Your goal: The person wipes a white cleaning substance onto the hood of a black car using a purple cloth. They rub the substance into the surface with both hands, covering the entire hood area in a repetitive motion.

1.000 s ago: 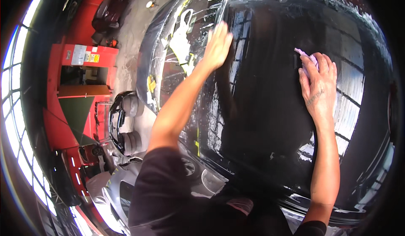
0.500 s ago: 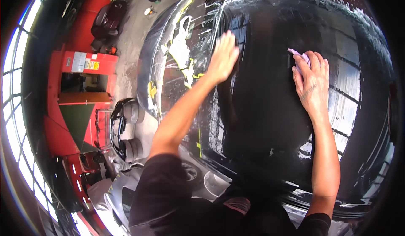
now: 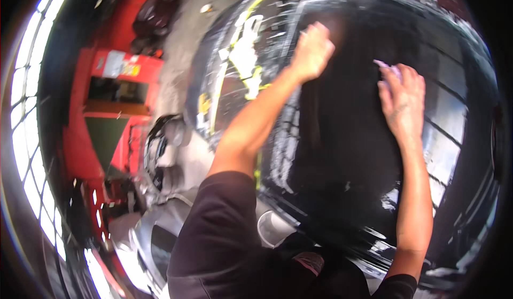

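Under both hands lies a glossy black car panel [image 3: 352, 133], wet-looking, with whitish streaks toward its far edge. My right hand [image 3: 407, 98] presses on its right part, fingers bent over a small crumpled lilac cloth [image 3: 394, 70]; most of the cloth is hidden beneath them. Farther left and a little higher, my left hand [image 3: 314, 52] is at the panel with its fingers curled in. Motion blurs it, and what it may hold cannot be made out. White and yellow masking tape [image 3: 247, 58] sticks to the car left of that hand.
A white bucket [image 3: 273, 228] stands below the panel's near edge. A red cabinet [image 3: 75, 133] is at the left, beside loose dark car parts [image 3: 165, 144] on the floor. At the lower left is a silver car [image 3: 160, 229].
My left hand has moved right and slightly up across the panel, its fingers going from stretched to curled. The right hand keeps the cloth at nearly the same spot. The whole view has shifted slightly.
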The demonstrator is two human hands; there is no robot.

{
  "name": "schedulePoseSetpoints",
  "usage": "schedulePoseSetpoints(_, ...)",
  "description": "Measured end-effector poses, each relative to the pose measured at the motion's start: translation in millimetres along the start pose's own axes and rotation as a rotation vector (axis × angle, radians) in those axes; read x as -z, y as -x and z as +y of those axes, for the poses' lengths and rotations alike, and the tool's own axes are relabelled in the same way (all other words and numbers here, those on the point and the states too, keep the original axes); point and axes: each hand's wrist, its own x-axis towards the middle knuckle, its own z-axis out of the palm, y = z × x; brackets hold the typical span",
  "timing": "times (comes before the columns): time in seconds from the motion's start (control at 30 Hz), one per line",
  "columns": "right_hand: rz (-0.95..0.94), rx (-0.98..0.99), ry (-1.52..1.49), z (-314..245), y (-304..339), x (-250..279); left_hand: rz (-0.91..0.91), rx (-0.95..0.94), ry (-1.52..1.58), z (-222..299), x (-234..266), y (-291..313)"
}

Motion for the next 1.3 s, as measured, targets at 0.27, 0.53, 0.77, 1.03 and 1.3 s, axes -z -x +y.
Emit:
schedulePoseSetpoints(0.27, -0.003, -0.006, 0.17, 25, 9, -14, -0.297, -0.145, 0.075, 106, 57, 191)
schedulePoseSetpoints(0.53, -0.026, 0.074, 0.08, 24, 10, -28, 0.079, -0.067, 0.124, 75, -7, -34)
schedulePoseSetpoints(0.77, 0.013, -0.025, 0.098, 30, 4, -21, -0.414, -0.198, 0.157, 182, 63, 283)
schedulePoseSetpoints(1.03, -0.012, 0.065, -0.03, -1, 6, -36, 0.166, 0.056, 0.149, 64, -19, -51)
schedulePoseSetpoints(1.3, 0.139, -0.051, -0.11, 48, 4, -29, -0.312, -0.31, 0.066, 211, 49, 231)
